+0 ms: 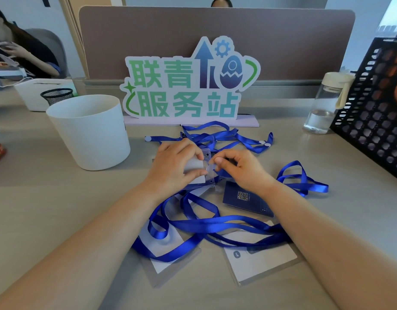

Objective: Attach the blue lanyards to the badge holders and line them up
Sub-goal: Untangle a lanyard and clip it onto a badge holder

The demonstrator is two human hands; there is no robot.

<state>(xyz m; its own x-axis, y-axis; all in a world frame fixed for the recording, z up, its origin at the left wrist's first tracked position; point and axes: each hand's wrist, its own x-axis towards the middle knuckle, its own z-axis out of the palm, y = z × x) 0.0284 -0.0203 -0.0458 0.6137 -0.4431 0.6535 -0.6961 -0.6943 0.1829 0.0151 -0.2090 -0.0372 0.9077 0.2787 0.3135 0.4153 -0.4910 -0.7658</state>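
The left hand [173,166] pinches a clear badge holder [194,164] at mid-desk. The right hand [242,171] pinches a small clear clip [209,168] at the holder's edge, and the join itself is hidden behind fingertips. Blue lanyards [215,224] sprawl around and beneath. The white tub [90,135] hides its inside from this angle; the bottle [320,108] holds a little water.

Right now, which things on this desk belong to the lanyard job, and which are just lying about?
Job: badge holder in the left hand, clear clip pinched by the right hand, blue lanyards, loose badge holders.
Lying about: white tub, sign, water bottle, black rack.
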